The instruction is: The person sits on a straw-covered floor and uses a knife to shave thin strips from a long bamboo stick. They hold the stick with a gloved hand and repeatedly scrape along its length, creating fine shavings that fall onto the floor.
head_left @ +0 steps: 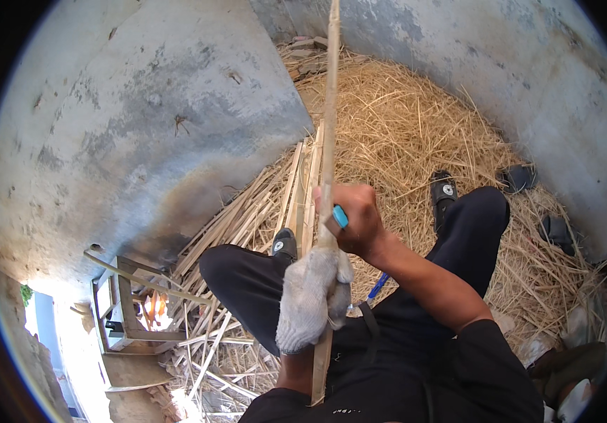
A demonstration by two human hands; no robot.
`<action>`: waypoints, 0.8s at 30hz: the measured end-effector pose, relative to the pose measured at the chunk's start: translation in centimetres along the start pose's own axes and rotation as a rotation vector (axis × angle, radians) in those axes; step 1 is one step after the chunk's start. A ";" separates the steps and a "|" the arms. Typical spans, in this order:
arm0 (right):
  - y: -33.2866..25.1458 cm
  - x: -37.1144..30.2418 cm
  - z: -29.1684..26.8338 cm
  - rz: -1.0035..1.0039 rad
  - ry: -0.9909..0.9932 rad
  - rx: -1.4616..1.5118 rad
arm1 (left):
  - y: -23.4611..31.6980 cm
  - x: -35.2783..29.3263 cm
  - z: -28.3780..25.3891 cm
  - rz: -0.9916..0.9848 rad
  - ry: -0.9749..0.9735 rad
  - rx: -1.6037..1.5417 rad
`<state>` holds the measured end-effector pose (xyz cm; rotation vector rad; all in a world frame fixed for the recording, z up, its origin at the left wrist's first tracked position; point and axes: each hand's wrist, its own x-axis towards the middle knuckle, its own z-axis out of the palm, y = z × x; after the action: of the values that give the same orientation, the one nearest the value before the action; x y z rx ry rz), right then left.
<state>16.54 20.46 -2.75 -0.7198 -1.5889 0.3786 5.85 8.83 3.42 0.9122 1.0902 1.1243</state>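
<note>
Bamboo strip (330, 106), long, running through gloved left hand (310, 296), closed around it; right hand (361, 220), just beyond, grips turquoise-ended tool (341, 216) at strip. Advised: firm hold, left hand clear of tool.

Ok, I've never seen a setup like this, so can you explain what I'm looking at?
Sure. There's no robot here, just a person at work. The single picture comes from a wide fisheye camera on their head, looking down, so straight edges bend near the rim.

The left hand wears a pale glove and grips a long strip, which points away from the body. The right hand is bare and holds a tool with a blue end against the strip. I can't make out the tool's full shape.

On the ground ahead lies a straw-coloured heap, with more loose strips to its left. A small frame stands at far left, and worn grey walls rise around.
</note>
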 end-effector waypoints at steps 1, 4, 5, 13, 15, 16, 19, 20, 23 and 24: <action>-0.5 0.0 0.1 -0.010 0.006 0.026 | -0.5 -0.6 0.0 -0.009 -0.026 -0.060; -1.8 0.2 0.0 -0.053 0.037 0.028 | -0.8 -0.5 -0.7 0.024 -0.078 -0.134; -1.2 0.6 0.1 -0.078 0.055 -0.020 | -0.7 -0.6 -0.5 0.023 -0.053 -0.099; 12.3 7.5 -2.8 0.800 0.303 -0.340 | -4.4 -0.1 -1.5 0.157 -0.429 0.018; 12.8 9.1 -6.3 0.796 0.400 -0.430 | -4.2 -0.5 0.0 -0.048 -0.276 0.216; 10.0 9.9 -6.6 0.710 0.348 -0.406 | -4.3 0.3 0.3 -0.295 -0.221 0.061; 12.4 5.5 -6.4 0.514 0.474 -0.536 | -3.4 0.9 1.4 -0.200 -0.165 -0.053; 11.9 5.5 -6.1 0.582 0.412 -0.475 | -2.6 0.7 1.8 -0.135 -0.121 -0.050; 9.5 3.5 -5.1 0.712 0.247 -0.288 | -0.8 0.8 1.0 -0.109 -0.193 -0.128; 8.5 3.3 -4.6 0.689 0.216 -0.214 | -0.7 0.8 0.6 -0.092 -0.171 -0.134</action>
<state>22.94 28.13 -4.78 -1.4291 -1.1510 0.6088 6.68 9.44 2.78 0.8280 0.8976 1.0117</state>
